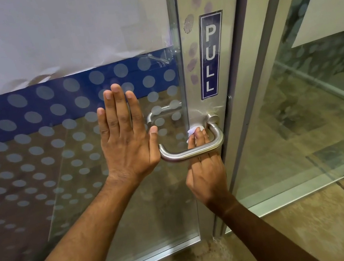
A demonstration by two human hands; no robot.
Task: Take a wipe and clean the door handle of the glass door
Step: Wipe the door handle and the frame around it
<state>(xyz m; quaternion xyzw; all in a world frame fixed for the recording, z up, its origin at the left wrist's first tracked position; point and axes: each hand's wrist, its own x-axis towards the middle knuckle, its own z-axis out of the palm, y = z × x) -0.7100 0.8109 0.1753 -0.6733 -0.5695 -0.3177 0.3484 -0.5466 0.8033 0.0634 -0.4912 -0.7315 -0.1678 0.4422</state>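
A brushed steel U-shaped door handle (192, 152) sticks out from the metal stile of the glass door (67, 147). My right hand (206, 170) reaches up behind the handle's bar, fingers pressing a small white wipe (193, 130) against the plate near the handle's upper mount. Only a corner of the wipe shows above my fingertips. My left hand (126, 137) lies flat on the glass just left of the handle, fingers together and pointing up, holding nothing.
A blue PULL sign (211, 55) is stuck on the stile above the handle. The glass carries frosted dots and a blue band. A second handle (159, 112) shows through the glass on the far side. A fixed glass panel (311, 119) stands to the right.
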